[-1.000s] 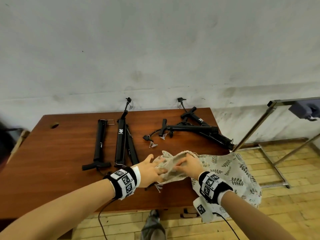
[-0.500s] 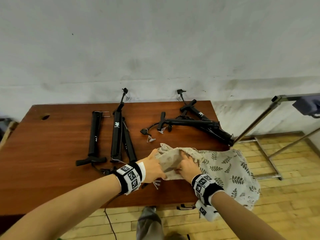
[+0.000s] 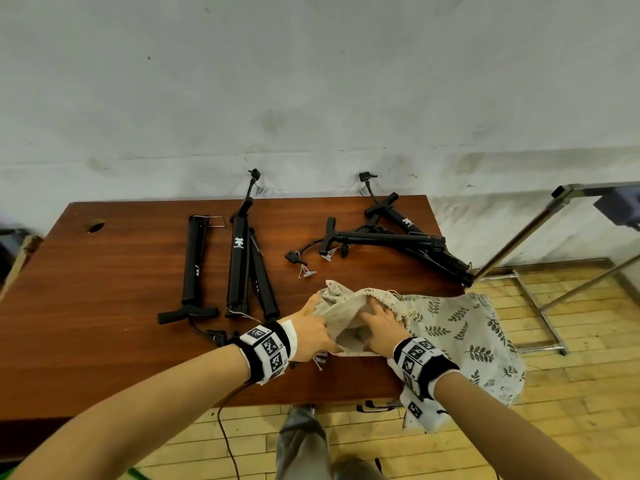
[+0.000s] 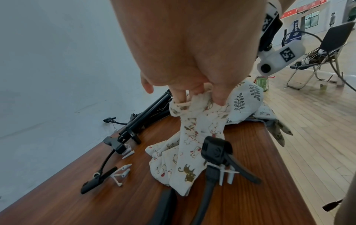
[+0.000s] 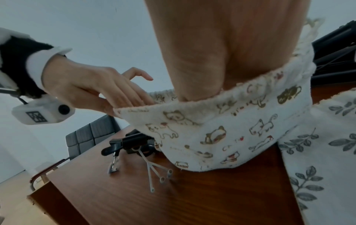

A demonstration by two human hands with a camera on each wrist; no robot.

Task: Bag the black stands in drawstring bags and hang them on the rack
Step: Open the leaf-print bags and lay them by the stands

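A cat-print drawstring bag lies near the table's front edge, its mouth toward me. My left hand pinches the left side of its rim. My right hand is pushed into the mouth, and the fabric hides its fingers. Folded black stands lie left of the bag, with a crossed pile of stands behind it. A leaf-print bag drapes over the right table edge.
The brown table stands against a white wall. A metal rack stands on the wood floor to the right, with a dark item on its bar. A black hose clip with white tags lies by my left wrist.
The bag's mouth has been pulled wider. My right hand has gone from gripping the rim to reaching inside. The view has shifted slightly.
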